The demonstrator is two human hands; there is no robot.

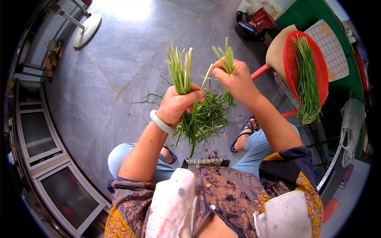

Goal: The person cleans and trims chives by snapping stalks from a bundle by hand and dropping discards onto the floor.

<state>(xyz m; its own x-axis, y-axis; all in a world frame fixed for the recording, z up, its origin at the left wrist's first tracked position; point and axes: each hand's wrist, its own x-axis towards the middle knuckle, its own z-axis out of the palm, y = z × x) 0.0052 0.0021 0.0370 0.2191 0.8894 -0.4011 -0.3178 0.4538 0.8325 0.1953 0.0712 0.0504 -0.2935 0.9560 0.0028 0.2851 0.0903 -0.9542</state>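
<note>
My left hand [177,104] is closed round a bunch of garlic chives [180,73], pale stalk ends up and green leaves hanging below the fist. To its right, my right hand [237,81] grips a smaller, slightly blurred bunch of chives [228,59], with some green hanging under it. One pale stalk [206,75] slants up between the two hands. Beneath them lies a loose heap of cut or picked greens [214,115] on the floor, partly hidden by my left hand and its bunch.
On the right, a red plastic basket [291,65] holds a long bundle of chives [306,75]. It rests near a green table [295,20] with a checked cloth [323,47]. Glass-fronted cabinets [67,194] line the left. A round white stand base [88,31] stands far left.
</note>
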